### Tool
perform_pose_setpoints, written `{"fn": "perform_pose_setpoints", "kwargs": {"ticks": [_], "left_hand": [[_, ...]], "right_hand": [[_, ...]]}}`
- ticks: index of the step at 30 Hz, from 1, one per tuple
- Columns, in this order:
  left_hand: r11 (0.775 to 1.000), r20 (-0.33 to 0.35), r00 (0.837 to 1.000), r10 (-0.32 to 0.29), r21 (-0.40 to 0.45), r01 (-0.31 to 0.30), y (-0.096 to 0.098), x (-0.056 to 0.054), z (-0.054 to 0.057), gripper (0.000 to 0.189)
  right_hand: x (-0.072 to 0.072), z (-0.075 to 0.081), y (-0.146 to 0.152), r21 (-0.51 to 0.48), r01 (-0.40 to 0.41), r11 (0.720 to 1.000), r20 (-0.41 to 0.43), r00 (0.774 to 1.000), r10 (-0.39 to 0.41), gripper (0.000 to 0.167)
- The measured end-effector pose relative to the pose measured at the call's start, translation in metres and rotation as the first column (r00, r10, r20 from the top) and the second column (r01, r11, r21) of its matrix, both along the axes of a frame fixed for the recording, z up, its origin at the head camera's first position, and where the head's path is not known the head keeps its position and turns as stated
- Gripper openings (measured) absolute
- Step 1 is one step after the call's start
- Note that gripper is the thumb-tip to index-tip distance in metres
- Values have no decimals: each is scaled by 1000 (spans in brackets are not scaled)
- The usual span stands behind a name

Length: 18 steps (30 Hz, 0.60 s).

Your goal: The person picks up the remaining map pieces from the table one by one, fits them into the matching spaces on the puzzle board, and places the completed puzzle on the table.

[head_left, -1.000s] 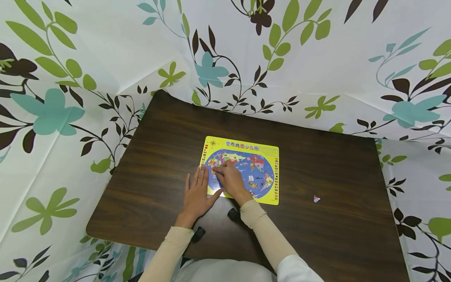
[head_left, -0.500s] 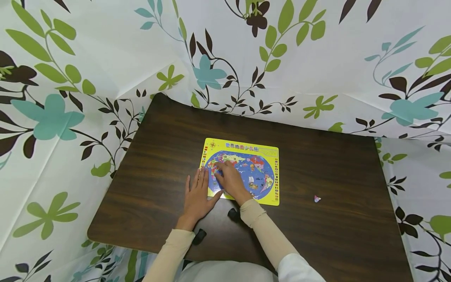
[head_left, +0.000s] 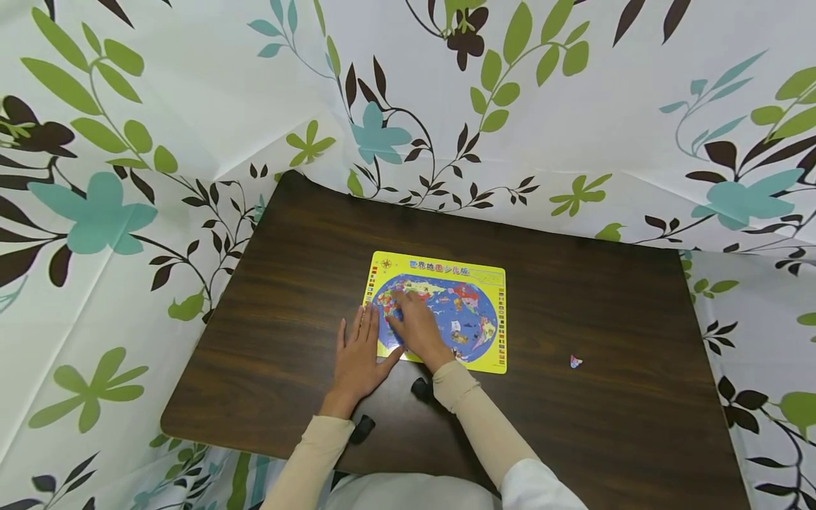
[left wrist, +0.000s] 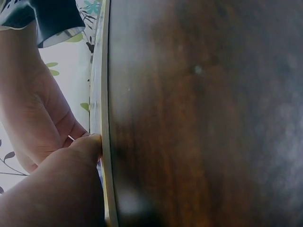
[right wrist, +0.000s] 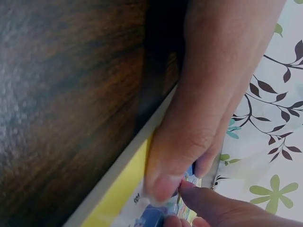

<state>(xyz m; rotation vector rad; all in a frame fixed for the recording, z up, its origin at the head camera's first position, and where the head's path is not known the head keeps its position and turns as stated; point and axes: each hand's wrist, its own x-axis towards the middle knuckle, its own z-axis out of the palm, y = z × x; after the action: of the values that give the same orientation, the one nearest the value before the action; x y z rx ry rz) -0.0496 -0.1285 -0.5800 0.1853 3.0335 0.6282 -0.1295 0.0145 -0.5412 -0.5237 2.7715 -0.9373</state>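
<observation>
A yellow-bordered world map puzzle board [head_left: 484, 358] with a blue map lies flat on the brown table. My left hand [head_left: 358, 358] rests flat at its lower left corner, fingers straight along the left edge and thumb [right wrist: 163, 189] over the bottom edge. Over the map's left part, my right hand [head_left: 417, 329] has bent fingers and pinches a small reddish puzzle piece [right wrist: 182, 184], mostly hidden, down at the map surface. In the left wrist view the right hand [left wrist: 35, 104] reaches down behind the left thumb [left wrist: 87, 146].
One small loose pink and white puzzle piece [head_left: 576, 362] lies on the table [head_left: 612, 304] to the right of the board. A black wrist camera [head_left: 362, 429] sits at the left wrist, another black camera [head_left: 421, 389] at the right. Leaf-patterned cloth [head_left: 446, 106] hangs round the table.
The right hand's fingertips have shifted slightly over the map's left part, and index finger and thumb stand wider apart. The left hand stays on the board's corner.
</observation>
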Motion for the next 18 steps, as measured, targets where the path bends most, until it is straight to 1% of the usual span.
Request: {"fn": "perform_pose_setpoints", "kwargs": {"ticks": [4,8,12,14,16,18], "left_hand": [[1000,-51,999,6,10,-6,2,1,1,95],[1000,-42,999,2,17,-2,6,2,-2,95],[1000,-45,999,-2,25,3,8,3,-6,96],[1000,-66,998,3,31,-1,7,2,-7,96],[999,-87,996,14,40,-10,6,1,-6,96],[999,-95,995,22,46,-17,5,0,-5,97]], "right_hand": [[0,0,0,0,14,1000,6,1000,-14,54],[3,0,5,-1,19,1000,3,1000,-19,53],[7,0,15,-39,39,998,-8,999,-39,52],[9,2,24,-65,70,995,-12,997,-71,50],[9,4,36,-91,119,989,-5,993,-119,49],[10,6,52,-101,173,980,-3,985,-174,48]]}}
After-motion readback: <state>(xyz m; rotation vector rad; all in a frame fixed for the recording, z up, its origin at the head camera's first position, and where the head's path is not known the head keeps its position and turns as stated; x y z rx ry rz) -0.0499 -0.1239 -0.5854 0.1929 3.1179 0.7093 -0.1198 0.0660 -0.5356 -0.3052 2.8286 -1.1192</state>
